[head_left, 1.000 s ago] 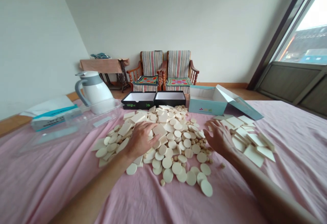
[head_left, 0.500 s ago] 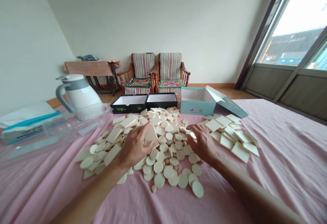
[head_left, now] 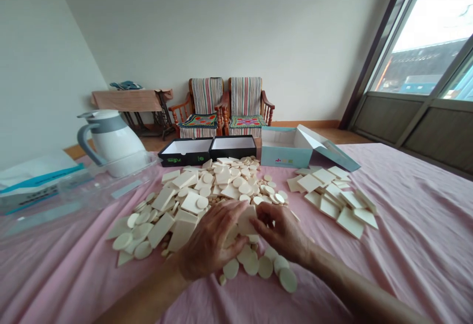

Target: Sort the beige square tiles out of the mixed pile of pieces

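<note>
My left hand (head_left: 210, 240) lies cupped over the near part of a large heap of cream discs, square tiles and small round beads (head_left: 192, 203), its fingertips reaching a cream square tile (head_left: 247, 220). My right hand (head_left: 279, 233) is close beside it, with its fingers at the tile's right edge. The two hands nearly meet and hide the pieces beneath them. Loose cream discs (head_left: 258, 267) lie just in front of my hands. A separate group of cream square tiles (head_left: 332, 201) sits to the right of my right hand.
Everything lies on a pink sheet (head_left: 406, 245). Two open black boxes (head_left: 207, 149) and an open pale blue box (head_left: 286, 149) stand behind the heap. To the left are a clear plastic tray (head_left: 111, 186), a white-and-grey jug (head_left: 111, 139) and a tissue box (head_left: 31, 186).
Both hands have moved together and toward me, now at the heap's near edge. The square tile has shifted toward the front, and the view has tilted slightly.
</note>
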Action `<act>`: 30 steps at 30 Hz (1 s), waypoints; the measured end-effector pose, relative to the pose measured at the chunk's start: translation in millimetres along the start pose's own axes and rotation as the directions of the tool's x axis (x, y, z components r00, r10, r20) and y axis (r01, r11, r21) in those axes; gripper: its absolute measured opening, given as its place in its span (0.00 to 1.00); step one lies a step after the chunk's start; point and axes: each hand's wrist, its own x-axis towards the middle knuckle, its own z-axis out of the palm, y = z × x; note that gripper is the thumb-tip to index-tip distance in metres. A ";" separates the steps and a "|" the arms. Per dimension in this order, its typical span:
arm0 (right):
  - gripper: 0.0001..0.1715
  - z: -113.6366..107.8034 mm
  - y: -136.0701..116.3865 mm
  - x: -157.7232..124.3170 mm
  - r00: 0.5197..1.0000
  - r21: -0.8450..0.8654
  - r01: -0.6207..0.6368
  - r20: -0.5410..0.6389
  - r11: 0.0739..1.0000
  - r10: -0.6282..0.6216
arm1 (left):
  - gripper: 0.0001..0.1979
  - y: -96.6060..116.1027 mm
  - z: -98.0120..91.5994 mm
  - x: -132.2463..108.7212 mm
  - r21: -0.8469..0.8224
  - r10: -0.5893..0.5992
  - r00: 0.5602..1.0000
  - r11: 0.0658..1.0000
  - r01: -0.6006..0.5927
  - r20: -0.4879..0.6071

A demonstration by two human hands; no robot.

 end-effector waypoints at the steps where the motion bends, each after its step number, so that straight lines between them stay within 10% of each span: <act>1: 0.14 -4.7 3.8 2.9 0.999 -0.039 -0.016 -0.042 0.999 0.014 | 0.31 -2.2 -0.1 -0.2 0.007 -0.015 1.000 1.000 0.015 -0.008; 11: 0.14 -95.1 69.2 25.7 0.770 -0.499 -0.460 -0.636 0.735 0.050 | 0.12 -24.0 2.9 -3.7 0.043 -0.200 0.973 0.978 0.206 -0.118; 19: 0.17 -48.6 61.9 23.2 0.945 -0.647 -0.283 -0.315 0.708 0.089 | 0.12 -49.0 -5.5 15.0 0.084 -0.357 0.922 0.925 0.372 -0.151; 30: 0.19 -40.0 73.5 21.7 0.956 -0.636 -0.279 -0.251 0.720 0.150 | 0.26 -131.5 9.1 68.2 0.207 -0.419 0.899 0.897 0.389 0.127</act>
